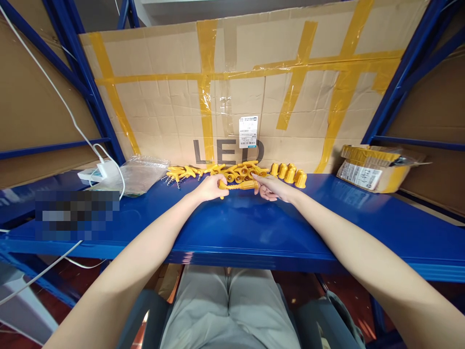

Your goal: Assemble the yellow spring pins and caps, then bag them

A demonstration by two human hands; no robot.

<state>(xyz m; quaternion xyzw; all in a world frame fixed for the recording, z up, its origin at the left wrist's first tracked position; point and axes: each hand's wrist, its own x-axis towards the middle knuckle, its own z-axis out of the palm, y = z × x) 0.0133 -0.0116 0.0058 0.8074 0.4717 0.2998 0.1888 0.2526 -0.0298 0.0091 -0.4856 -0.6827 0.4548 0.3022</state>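
A yellow plastic corkscrew (240, 185) lies sideways between my two hands, just above the blue shelf. My left hand (209, 188) grips its handle end on the left. The fingers of my right hand (273, 188) are closed round the wider, sleeve-like end. Right behind it lies a pile of similar yellow pieces (238, 174), some with round open ends facing me. Farther left are yellow handles (186, 171) with metal spirals sticking out. Several yellow bell-shaped sleeves (289, 173) stand upright to the right of the pile.
A large taped cardboard sheet (167, 116) walls off the back of the blue shelf (232, 228). On the left are a clear plastic bag (143, 172), a white charger with cable (108, 169) and a blurred-out object (76, 215). An opened cardboard box (374, 169) sits at right.
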